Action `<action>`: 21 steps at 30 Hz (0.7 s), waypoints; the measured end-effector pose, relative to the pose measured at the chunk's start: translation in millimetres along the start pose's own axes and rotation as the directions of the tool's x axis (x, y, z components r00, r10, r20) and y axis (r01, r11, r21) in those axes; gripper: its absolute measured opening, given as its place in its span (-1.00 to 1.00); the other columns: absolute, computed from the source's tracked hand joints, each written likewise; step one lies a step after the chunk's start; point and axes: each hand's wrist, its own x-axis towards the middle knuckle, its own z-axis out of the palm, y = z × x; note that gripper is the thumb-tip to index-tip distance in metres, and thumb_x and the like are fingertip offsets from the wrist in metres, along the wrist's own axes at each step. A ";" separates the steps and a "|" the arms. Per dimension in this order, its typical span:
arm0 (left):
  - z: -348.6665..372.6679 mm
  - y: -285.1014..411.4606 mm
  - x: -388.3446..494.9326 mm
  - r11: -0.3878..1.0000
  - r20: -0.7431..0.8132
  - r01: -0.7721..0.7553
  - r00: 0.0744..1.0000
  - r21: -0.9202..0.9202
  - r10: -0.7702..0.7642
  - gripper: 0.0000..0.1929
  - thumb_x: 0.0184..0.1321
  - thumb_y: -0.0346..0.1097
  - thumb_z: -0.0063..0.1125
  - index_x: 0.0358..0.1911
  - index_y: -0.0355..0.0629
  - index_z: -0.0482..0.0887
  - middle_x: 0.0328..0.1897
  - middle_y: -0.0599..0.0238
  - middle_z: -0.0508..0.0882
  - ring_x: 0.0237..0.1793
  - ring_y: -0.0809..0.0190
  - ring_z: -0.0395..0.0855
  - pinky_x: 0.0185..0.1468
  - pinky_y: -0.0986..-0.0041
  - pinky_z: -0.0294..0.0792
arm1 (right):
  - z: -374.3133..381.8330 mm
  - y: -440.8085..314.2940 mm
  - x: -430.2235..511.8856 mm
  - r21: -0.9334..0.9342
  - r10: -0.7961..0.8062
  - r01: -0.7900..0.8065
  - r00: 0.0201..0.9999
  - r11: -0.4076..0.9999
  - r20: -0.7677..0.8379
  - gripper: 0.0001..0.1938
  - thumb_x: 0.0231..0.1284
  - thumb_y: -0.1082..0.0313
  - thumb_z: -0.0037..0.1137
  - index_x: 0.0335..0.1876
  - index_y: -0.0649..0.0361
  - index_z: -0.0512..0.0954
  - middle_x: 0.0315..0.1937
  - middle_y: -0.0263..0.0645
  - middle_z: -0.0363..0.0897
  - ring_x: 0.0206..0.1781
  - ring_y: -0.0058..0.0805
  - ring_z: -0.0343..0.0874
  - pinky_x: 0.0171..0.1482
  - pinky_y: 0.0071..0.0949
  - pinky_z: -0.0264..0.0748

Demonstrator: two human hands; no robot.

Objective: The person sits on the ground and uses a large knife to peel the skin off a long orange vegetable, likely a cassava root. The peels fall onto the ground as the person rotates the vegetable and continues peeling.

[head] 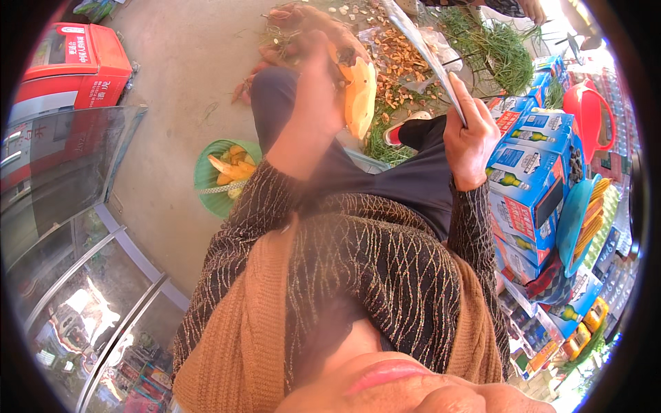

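My left hand, blurred, grips a peeled orange sweet potato above my left knee. Its flesh is bare and cut in flat facets. In my right hand is a long knife, seen nearly edge-on, with its blade slanting up and away to the left. The forefinger lies along the knife, and the handle is mostly hidden by the hand. The blade is apart from the sweet potato. Peeled orange pieces lie in a green bucket beside my left leg. Beyond my left hand, unpeeled sweet potatoes are heaped on the floor.
Orange chips or peelings and green grass-like stalks litter the floor ahead. Blue beer cartons stand at right, bearing a smartphone, a red pitcher and a blue basin. Glass-doored cabinets line the left. Another person's hand shows at top right.
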 end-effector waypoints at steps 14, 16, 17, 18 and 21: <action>-31.4 9.0 17.4 0.992 0.081 0.098 0.992 -0.078 -0.092 -0.57 0.61 0.10 -0.12 0.13 -0.13 0.56 -0.05 0.16 0.65 0.03 0.11 0.61 0.10 0.23 0.55 | 0.2 -64.1 -11.1 0.051 -0.379 0.376 0.921 0.925 0.086 -0.41 -0.07 0.44 0.37 0.24 0.03 0.72 -0.36 -0.31 0.51 -0.43 -0.40 0.53 -0.34 -0.40 0.50; -29.5 6.3 15.9 0.993 0.076 0.099 0.993 -0.069 -0.094 -0.57 0.61 0.10 -0.12 0.13 -0.13 0.56 -0.04 0.15 0.65 0.03 0.12 0.61 0.11 0.23 0.55 | -0.9 -63.9 -9.8 0.033 -0.391 0.389 0.917 0.921 0.082 -0.41 -0.07 0.45 0.37 0.24 0.03 0.72 -0.36 -0.32 0.52 -0.42 -0.40 0.53 -0.33 -0.41 0.51; -28.5 4.3 14.7 0.993 0.074 0.097 0.993 -0.066 -0.092 -0.57 0.61 0.10 -0.11 0.13 -0.13 0.56 -0.04 0.15 0.64 0.04 0.12 0.60 0.11 0.23 0.55 | -1.5 -63.3 -9.3 0.024 -0.396 0.395 0.915 0.918 0.081 -0.41 -0.07 0.45 0.37 0.24 0.03 0.72 -0.36 -0.32 0.52 -0.42 -0.40 0.54 -0.33 -0.42 0.52; -23.7 2.3 12.7 0.995 0.050 0.081 0.996 -0.058 -0.079 -0.57 0.61 0.09 -0.11 0.12 -0.14 0.56 -0.04 0.15 0.64 0.04 0.12 0.60 0.12 0.23 0.55 | 0.3 -58.7 -7.8 -0.010 -0.392 0.394 0.917 0.919 0.066 -0.42 -0.05 0.47 0.36 0.24 0.03 0.71 -0.35 -0.30 0.54 -0.40 -0.39 0.56 -0.32 -0.40 0.54; 11.5 -14.7 -3.8 0.998 -0.176 -0.007 0.984 0.063 0.018 -0.57 0.60 0.09 -0.10 0.12 -0.14 0.56 -0.03 0.14 0.64 0.05 0.13 0.59 0.12 0.23 0.54 | 16.6 -21.0 -1.7 -0.175 -0.144 0.157 0.986 0.972 0.083 -0.40 0.03 0.62 0.22 0.27 -0.04 0.69 -0.32 -0.25 0.61 -0.38 -0.29 0.64 -0.26 -0.29 0.61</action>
